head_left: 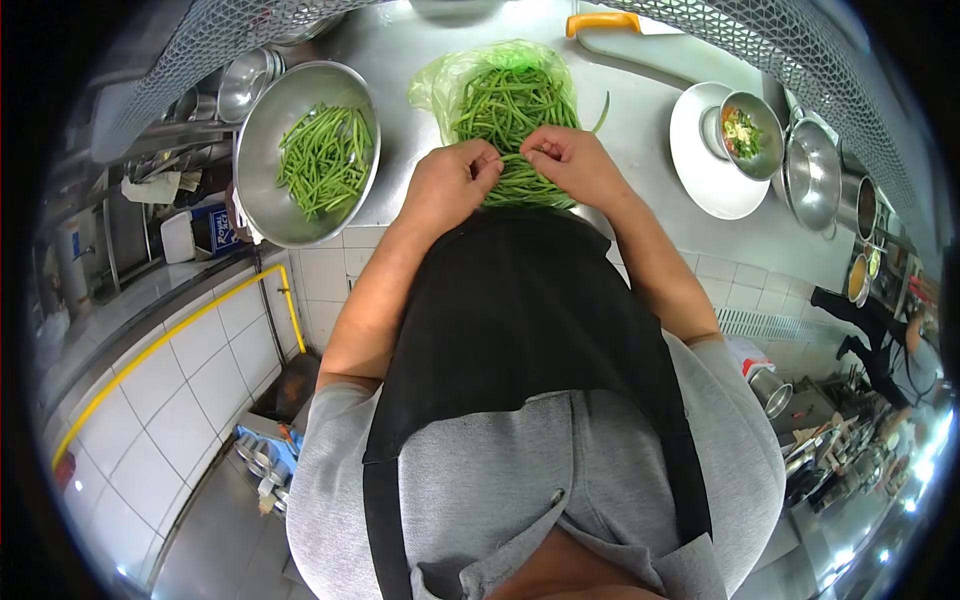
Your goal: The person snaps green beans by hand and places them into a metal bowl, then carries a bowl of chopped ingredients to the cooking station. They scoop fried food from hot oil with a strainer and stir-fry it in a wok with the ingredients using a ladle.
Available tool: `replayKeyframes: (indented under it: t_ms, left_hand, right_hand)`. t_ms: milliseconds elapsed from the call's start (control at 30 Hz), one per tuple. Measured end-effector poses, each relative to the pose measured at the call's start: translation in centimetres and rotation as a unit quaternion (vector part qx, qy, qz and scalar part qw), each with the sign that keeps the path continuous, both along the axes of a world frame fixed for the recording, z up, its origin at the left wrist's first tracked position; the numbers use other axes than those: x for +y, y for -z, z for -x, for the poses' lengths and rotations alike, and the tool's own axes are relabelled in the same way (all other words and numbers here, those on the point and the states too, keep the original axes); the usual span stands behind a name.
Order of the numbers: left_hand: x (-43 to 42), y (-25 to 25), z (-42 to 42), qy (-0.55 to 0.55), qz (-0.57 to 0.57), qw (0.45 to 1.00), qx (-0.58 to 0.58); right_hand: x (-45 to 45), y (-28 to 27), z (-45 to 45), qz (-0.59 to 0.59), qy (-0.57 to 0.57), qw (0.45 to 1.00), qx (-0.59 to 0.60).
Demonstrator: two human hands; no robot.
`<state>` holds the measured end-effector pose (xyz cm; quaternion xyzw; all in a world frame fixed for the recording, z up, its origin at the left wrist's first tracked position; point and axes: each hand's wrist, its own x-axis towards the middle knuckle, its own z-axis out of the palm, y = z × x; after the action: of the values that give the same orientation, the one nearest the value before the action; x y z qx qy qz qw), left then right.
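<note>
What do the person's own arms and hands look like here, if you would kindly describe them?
The left hand and right hand are bare; no gloves or watch can be seen. Short grey sleeves leave the forearms uncovered. A black apron hangs over the grey shirt.

Slender green beans (515, 105) heaped in translucent bag (432, 95); others in bowl (256, 180).
</note>
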<state>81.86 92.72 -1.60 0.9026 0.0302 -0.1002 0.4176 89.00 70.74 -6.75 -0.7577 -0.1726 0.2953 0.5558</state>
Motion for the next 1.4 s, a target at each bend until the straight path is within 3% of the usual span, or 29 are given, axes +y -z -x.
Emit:
replayKeyframes:
  t_ms: [233, 433, 467, 533, 600, 700, 833, 1033, 1167, 1233, 1267, 1333, 1400]
  left_hand:
    - [-0.3, 0.3, 0.6, 0.020, -0.030, 0.998, -0.049]
    - [1.8, 1.4, 0.2, -0.012, -0.166, 0.970, -0.177]
    - [2.5, 1.5, 0.1, -0.030, -0.192, 0.961, -0.195]
    - [2.9, 1.2, -0.4, -0.138, 0.021, 0.984, -0.108]
    - [3.4, 0.5, -0.6, -0.192, 0.262, 0.946, -0.014]
    - [2.6, 1.1, -0.9, -0.207, 0.403, 0.891, 0.033]
    - [1.1, 1.3, -0.9, -0.215, 0.421, 0.881, 0.019]
    - [-0.2, 1.5, -0.4, -0.178, 0.408, 0.895, 0.016]
    - [-0.1, 1.2, 0.4, -0.181, 0.399, 0.899, -0.007]
    - [1.4, 1.6, 0.4, -0.220, 0.414, 0.880, -0.073]
    - [2.6, 1.6, 0.5, -0.238, 0.421, 0.869, -0.106]
    - [6.6, 1.2, 0.9, -0.275, 0.322, 0.894, -0.147]
    - [11.4, 1.4, 1.6, -0.324, 0.137, 0.927, -0.133]
  right_hand:
    - [0.6, 0.1, -0.2, 0.063, -0.015, 0.994, -0.088]
    - [0.0, -0.1, -0.4, 0.036, -0.071, 0.994, -0.071]
    - [-0.4, -0.2, -0.5, -0.006, -0.042, 0.999, 0.016]
    - [-1.2, -0.4, -0.8, -0.090, 0.017, 0.978, 0.187]
    - [-1.3, -0.6, -0.4, -0.113, 0.033, 0.978, 0.174]
    - [-0.7, -0.3, -0.5, -0.107, 0.029, 0.981, 0.158]
    - [0.8, -0.3, 0.3, -0.071, 0.007, 0.988, 0.135]
    - [2.1, -0.8, 1.1, -0.010, -0.017, 0.998, 0.057]
    - [2.3, -0.4, 1.4, -0.052, -0.007, 0.999, -0.002]
    - [2.2, 0.8, 1.1, -0.092, 0.006, 0.996, -0.021]
    - [1.7, 0.9, 1.0, -0.095, 0.021, 0.994, 0.042]
    - [0.3, 0.6, 0.5, -0.101, 0.049, 0.979, 0.168]
    - [-0.8, 0.2, 0.3, -0.123, 0.076, 0.973, 0.179]
